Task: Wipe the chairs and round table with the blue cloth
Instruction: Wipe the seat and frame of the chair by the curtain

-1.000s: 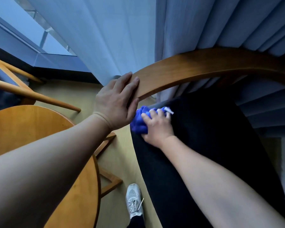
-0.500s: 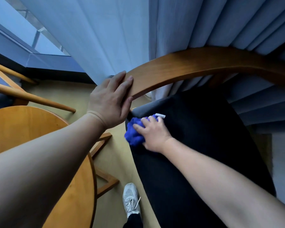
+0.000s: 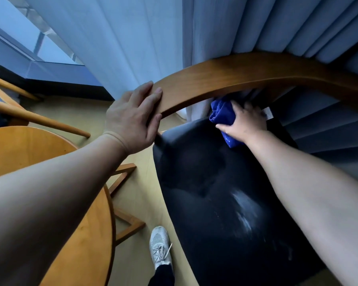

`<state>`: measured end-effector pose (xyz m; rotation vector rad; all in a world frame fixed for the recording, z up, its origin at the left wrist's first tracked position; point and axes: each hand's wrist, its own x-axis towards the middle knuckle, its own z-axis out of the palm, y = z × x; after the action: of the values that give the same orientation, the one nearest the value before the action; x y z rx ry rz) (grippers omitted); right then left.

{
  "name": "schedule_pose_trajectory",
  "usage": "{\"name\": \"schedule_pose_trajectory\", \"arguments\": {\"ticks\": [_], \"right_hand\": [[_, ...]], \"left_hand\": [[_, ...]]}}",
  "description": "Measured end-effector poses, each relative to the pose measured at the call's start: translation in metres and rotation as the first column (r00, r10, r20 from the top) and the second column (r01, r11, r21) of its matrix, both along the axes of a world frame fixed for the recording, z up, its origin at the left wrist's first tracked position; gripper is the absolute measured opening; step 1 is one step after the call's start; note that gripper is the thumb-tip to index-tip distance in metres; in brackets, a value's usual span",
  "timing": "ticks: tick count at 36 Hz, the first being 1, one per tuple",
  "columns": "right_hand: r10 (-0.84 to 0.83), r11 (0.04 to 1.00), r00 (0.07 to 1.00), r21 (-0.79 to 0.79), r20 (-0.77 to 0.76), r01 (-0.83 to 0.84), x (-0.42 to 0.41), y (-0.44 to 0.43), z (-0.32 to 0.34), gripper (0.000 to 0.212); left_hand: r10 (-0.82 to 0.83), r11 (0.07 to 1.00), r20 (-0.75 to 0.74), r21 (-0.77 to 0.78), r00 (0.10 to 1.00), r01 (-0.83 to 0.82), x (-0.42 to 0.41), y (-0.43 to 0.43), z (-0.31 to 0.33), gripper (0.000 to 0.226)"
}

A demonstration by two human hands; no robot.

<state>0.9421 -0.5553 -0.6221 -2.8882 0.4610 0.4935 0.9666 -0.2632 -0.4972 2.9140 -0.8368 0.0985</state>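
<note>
A chair with a dark seat and a curved wooden backrest fills the right side. My left hand grips the left end of that backrest. My right hand presses the bunched blue cloth onto the far edge of the seat, just under the backrest. The cloth's white tag shows beside my fingers. The round wooden table lies at the lower left, partly hidden by my left forearm.
A second wooden chair's frame stands beyond the table at the left. Grey curtains hang right behind the chair, with a window at the upper left. My white shoe stands on the beige floor between table and chair.
My right hand has slid the blue cloth from the seat's left corner rightward and back, under the backrest. My left hand keeps its hold on the backrest.
</note>
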Motion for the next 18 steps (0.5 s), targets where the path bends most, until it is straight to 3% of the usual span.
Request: {"name": "schedule_pose_trajectory", "arguments": {"ticks": [2, 10, 18], "right_hand": [[0.008, 1.000, 1.000, -0.018, 0.025, -0.007, -0.007, 0.001, -0.002, 0.101], [0.009, 1.000, 0.998, 0.002, 0.060, -0.009, -0.006, 0.009, -0.005, 0.077], [0.085, 0.996, 0.995, 0.000, 0.053, -0.085, -0.032, 0.031, 0.001, 0.075]], "left_hand": [[0.004, 1.000, -0.004, 0.003, 1.000, -0.004, -0.001, 0.000, 0.000, 0.057], [-0.006, 1.000, 0.003, 0.003, 1.000, 0.006, 0.001, 0.000, -0.001, 0.056], [-0.012, 1.000, 0.016, -0.011, 1.000, 0.012, 0.000, 0.001, -0.001, 0.055]]}}
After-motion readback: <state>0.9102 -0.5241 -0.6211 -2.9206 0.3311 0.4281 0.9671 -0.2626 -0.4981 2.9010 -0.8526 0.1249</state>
